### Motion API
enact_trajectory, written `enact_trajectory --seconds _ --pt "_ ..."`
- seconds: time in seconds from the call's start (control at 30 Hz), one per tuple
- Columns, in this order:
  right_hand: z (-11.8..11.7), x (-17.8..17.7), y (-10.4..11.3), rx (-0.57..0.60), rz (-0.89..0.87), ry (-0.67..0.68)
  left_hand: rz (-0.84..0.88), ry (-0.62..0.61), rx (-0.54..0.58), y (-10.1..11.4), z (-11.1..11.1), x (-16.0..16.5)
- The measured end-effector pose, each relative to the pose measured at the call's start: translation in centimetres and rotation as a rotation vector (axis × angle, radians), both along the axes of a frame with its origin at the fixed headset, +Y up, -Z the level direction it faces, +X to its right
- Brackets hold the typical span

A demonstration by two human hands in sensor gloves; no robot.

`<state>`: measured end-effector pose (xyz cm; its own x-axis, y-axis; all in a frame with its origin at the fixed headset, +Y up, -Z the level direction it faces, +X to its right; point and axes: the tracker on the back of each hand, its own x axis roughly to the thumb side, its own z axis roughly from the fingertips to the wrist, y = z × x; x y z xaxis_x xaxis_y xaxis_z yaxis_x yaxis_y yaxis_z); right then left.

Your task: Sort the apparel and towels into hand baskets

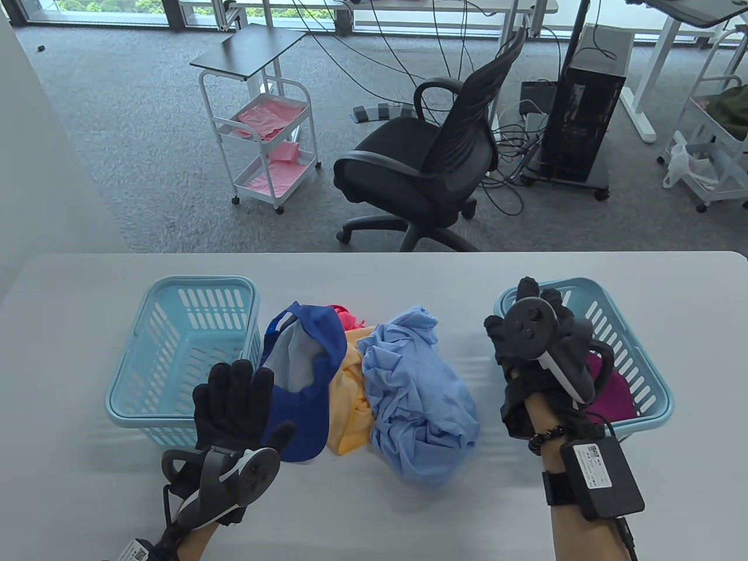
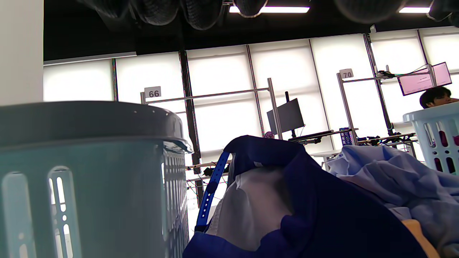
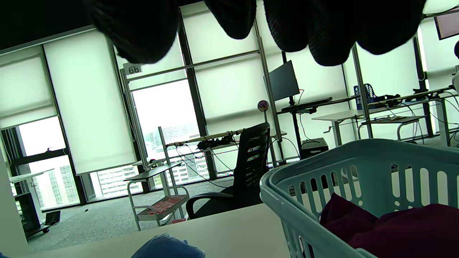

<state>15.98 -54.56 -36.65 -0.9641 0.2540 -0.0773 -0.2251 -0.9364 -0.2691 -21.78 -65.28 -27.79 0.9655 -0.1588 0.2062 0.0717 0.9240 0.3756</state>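
The left hand (image 1: 234, 403) has its fingers spread, holding nothing, just beside one blue fabric cap (image 1: 304, 374). The right hand (image 1: 534, 333), fingers apart, hovers over one of two slotted light-blue plastic baskets (image 1: 648, 380), containing one magenta cloth (image 1: 613, 391). One crumpled light-blue garment (image 1: 421, 397) lies between the hands.

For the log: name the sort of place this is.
Probably an office turned recording lab: a swivel chair and PC tower on cable-strewn carpet, numbered desk frames by the blinds.
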Motion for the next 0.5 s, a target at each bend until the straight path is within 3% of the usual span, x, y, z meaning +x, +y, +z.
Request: enact_trajectory --seconds 0.23,0.5 --pt "-0.7 -4.8 -1.6 -0.067 -0.012 0.071 0.003 -0.004 0.005 0.0 0.0 0.0" --pt "-3.0 -9.6 -6.8 -0.247 -0.027 0.087 0.011 -0.013 0.009 0.0 0.1 0.0"
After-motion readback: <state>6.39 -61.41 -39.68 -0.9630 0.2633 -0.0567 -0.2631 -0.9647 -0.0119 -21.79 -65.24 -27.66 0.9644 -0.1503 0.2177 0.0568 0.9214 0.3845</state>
